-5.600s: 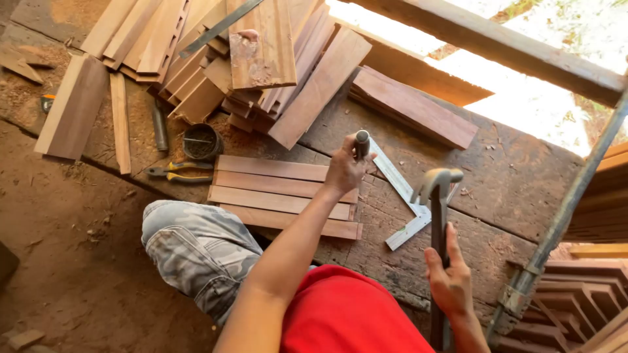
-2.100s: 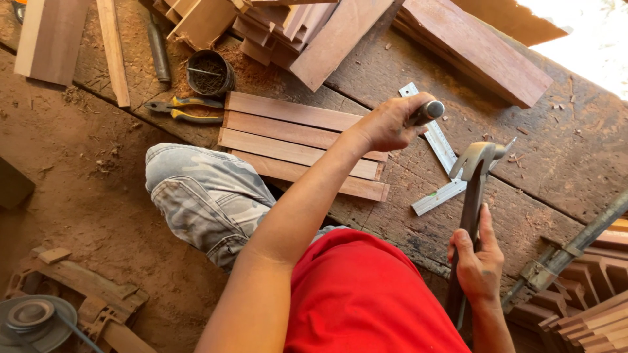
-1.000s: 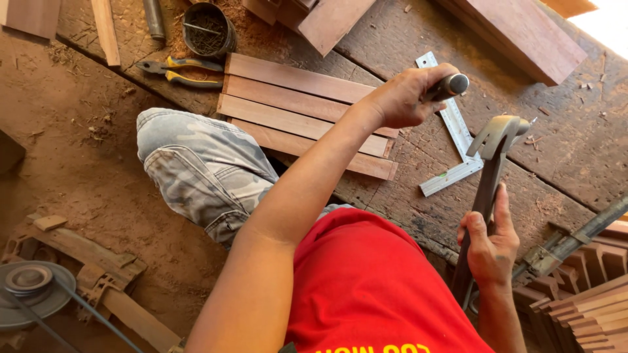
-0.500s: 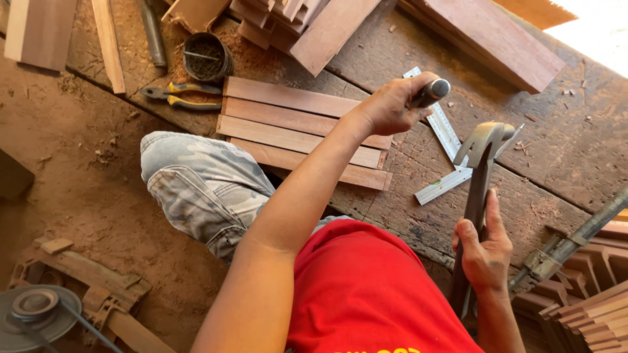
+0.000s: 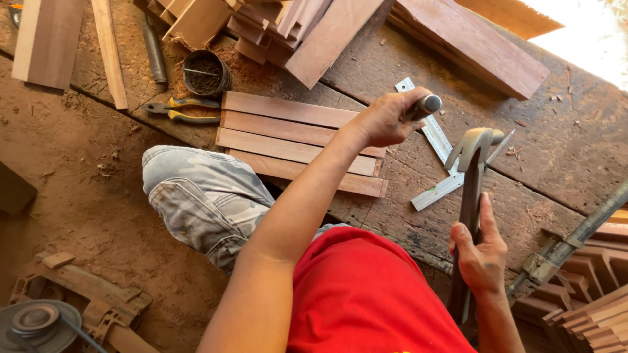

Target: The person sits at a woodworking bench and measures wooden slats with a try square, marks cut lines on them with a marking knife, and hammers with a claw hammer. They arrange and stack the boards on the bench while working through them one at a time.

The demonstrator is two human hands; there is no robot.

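My left hand (image 5: pixel 384 121) is closed around a dark tool handle with a metal cap (image 5: pixel 428 104), held over the right end of several reddish wooden slats (image 5: pixel 288 134) laid side by side on the plank floor. My right hand (image 5: pixel 481 256) grips the shaft of a claw hammer. Its steel head (image 5: pixel 479 141) is raised just right of the left hand, above a metal carpenter's square (image 5: pixel 437 142). My bent knee in camouflage trousers (image 5: pixel 199 193) rests beside the slats.
Yellow-handled pliers (image 5: pixel 184 111) and a round tin of nails (image 5: pixel 205 73) lie left of the slats. A pile of cut boards (image 5: pixel 307 29) and a thick plank (image 5: pixel 477 46) sit farther off. Slatted wooden pieces (image 5: pixel 589 301) stand at right, a pulley wheel (image 5: pixel 36 323) at lower left.
My left hand has moved from the slats' near edge to their right end, still holding the tool. The hammer stays raised beside it, and the view has shifted slightly.
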